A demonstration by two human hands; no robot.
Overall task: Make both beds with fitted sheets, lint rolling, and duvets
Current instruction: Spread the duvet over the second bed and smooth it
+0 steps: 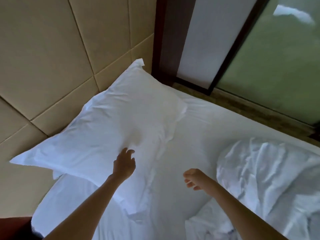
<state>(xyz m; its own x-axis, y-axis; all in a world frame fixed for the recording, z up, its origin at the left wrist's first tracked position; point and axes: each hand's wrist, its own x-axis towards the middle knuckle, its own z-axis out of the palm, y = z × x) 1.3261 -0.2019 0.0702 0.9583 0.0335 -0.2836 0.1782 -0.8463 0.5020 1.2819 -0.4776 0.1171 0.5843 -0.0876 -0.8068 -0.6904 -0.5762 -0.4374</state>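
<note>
both hands hold nothing. my left hand point(124, 166), fingers spread, is nearest the pillow point(112, 122), whose long axis runs along the headboard point(52, 66), ahead and left. my right hand point(194, 179), loosely curled, hovers over the fitted sheet point(199, 132); the duvet point(268, 179) lies to its right.

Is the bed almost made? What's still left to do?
Partly. Done: the white sheet lies fairly smooth, and the pillow sits by the headboard. In hand: the left hand reaches over the pillow's near edge; the right hand is loosely curled, holding nothing. Left: the duvet lies crumpled in a heap and needs spreading. A second bed is not in view.
</note>
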